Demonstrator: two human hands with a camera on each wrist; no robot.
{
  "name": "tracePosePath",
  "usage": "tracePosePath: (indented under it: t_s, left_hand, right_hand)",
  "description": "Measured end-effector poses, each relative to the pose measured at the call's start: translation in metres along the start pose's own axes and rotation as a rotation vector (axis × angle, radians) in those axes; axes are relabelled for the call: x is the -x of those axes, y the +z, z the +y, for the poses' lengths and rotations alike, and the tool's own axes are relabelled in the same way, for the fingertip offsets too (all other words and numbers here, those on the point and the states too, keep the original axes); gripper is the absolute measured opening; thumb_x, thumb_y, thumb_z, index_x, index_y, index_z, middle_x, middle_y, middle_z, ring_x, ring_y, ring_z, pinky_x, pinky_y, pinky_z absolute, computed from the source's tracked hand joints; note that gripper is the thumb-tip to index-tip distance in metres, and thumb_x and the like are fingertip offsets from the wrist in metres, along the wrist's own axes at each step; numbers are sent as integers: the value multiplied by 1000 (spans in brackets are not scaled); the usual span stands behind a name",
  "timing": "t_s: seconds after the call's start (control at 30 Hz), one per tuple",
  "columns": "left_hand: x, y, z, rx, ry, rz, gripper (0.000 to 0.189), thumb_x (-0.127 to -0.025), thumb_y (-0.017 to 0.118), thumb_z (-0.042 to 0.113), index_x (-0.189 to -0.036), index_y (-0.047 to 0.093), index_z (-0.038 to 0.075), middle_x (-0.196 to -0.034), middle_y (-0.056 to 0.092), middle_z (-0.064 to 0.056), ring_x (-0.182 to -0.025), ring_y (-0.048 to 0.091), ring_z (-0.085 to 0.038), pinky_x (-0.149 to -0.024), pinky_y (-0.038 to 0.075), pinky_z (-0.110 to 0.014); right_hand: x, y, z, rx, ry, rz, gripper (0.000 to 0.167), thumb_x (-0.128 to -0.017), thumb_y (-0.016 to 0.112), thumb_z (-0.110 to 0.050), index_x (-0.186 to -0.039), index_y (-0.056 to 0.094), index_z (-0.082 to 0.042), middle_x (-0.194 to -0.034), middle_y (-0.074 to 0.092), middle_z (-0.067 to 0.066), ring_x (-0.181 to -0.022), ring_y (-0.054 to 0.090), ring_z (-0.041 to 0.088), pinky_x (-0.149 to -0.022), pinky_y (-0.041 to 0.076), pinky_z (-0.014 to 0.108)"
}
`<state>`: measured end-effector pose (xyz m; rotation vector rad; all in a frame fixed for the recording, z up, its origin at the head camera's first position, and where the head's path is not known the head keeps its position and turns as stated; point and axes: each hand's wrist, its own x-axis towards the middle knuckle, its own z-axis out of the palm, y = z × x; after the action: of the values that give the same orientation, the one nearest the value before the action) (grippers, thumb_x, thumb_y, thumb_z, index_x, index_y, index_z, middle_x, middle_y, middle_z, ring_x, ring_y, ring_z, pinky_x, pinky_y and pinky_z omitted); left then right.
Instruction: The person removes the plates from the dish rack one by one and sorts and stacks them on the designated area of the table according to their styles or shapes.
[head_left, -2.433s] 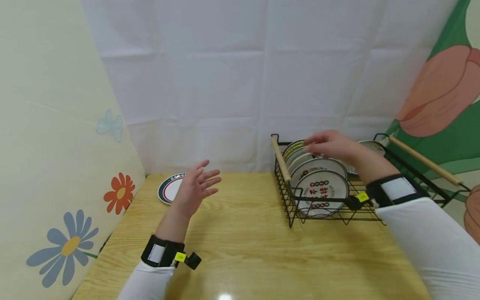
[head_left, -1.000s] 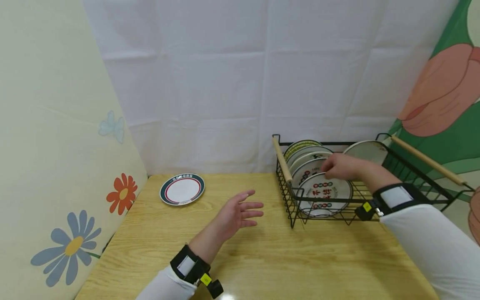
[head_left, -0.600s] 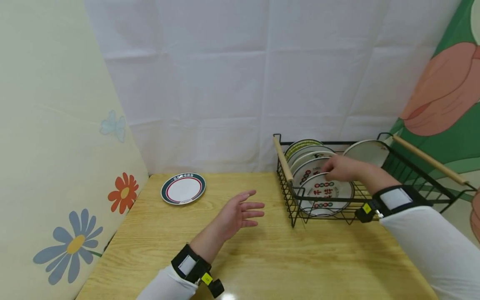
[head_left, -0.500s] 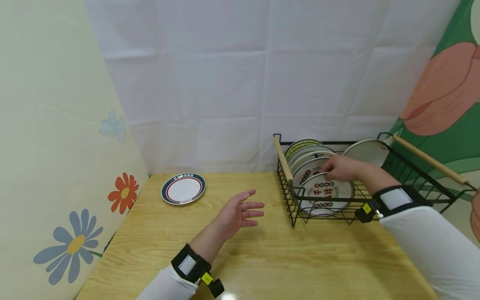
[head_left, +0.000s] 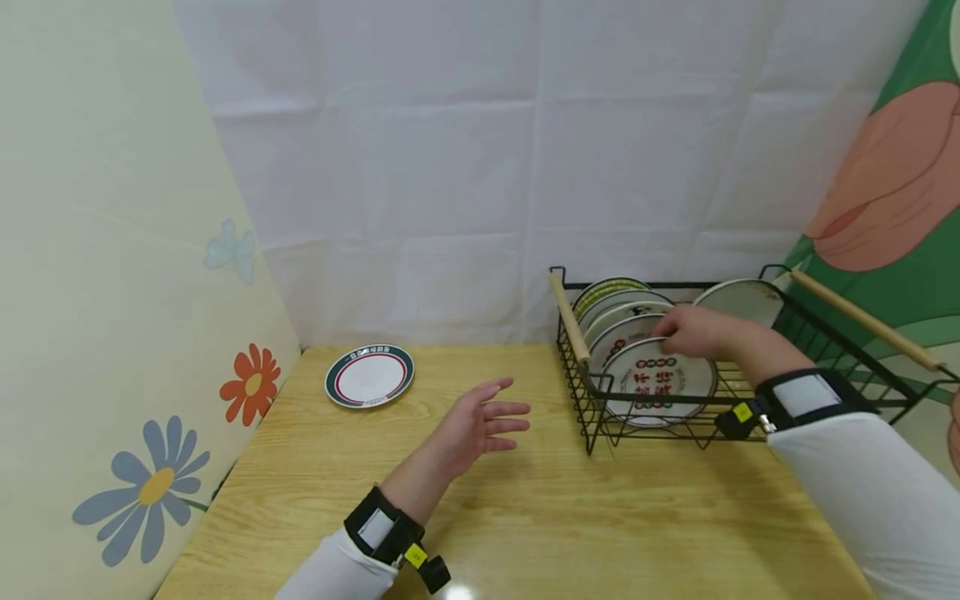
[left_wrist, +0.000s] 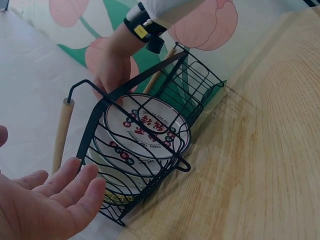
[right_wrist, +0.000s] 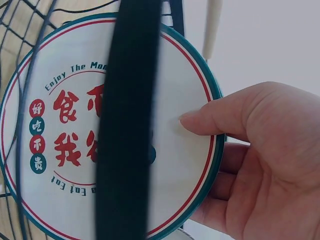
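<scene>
My right hand pinches the top rim of the front plate in the black wire dish rack. In the right wrist view the thumb lies on the plate's white face and the fingers curl behind its dark green rim. Red characters and a red ring mark this plate. The left hand is held over the table left of the rack, fingers spread and holding nothing. In the left wrist view that hand is palm up near the rack's wooden handle.
Several more plates lean in a row behind the front one, and another plate stands at the rack's right. A green-rimmed plate lies flat at the table's back left. A white cloth hangs behind the wooden table.
My right hand has come down from above the rack onto the front plate, which has since risen slightly. My left hand moved right from near the flat plate, then stayed still.
</scene>
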<state>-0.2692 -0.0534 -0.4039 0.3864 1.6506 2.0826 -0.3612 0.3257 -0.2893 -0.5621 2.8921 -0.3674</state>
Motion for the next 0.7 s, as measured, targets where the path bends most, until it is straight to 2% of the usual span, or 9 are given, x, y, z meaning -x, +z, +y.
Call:
tracePosePath:
  t_s: [0.2, 0.27, 0.47, 0.57, 0.7]
  left_hand:
    - [3, 1, 2, -2, -3, -10, 63, -107, 33, 49, -161, 30, 16, -153, 50, -26, -131, 62, -34, -99, 54, -39]
    - [3, 1, 2, 2, -6, -14, 63, -107, 34, 48, -161, 30, 16, -154, 50, -26, -131, 62, -33, -97, 55, -36]
    - [6, 0, 4, 8, -4, -17, 64, -107, 35, 48, -162, 29, 16, -154, 50, -26, -129, 64, -31, -99, 55, -38]
    - [6, -1, 5, 7, 0, -20, 64, -107, 35, 49, -162, 28, 16, -154, 49, -27, -131, 62, -33, -103, 53, -43]
    - [7, -3, 8, 18, 6, -15, 65, -107, 35, 49, -162, 27, 17, -155, 48, -26, -135, 59, -37, -104, 53, -44]
  right_hand:
    - [7, -21, 1, 59, -6, 62, 27, -93, 63, -8, -114, 73, 7, -105, 72, 19, -89, 64, 26, -76, 55, 44]
    - [9, -31, 0, 51, 9, 62, 27, -96, 63, -10, -115, 72, 6, -106, 71, 19, -89, 63, 25, -74, 53, 42]
    - [15, -63, 0, -45, 75, 94, 32, -102, 60, -18, -120, 70, 6, -106, 72, 18, -98, 65, 32, -85, 53, 51]
    - [18, -77, -1, -130, 91, 127, 36, -104, 58, -19, -126, 67, 8, -102, 75, 17, -95, 68, 30, -84, 55, 47]
    - [22, -90, -4, -236, 113, 157, 45, -106, 56, -28, -134, 61, 7, -98, 76, 11, -86, 70, 22, -76, 54, 33]
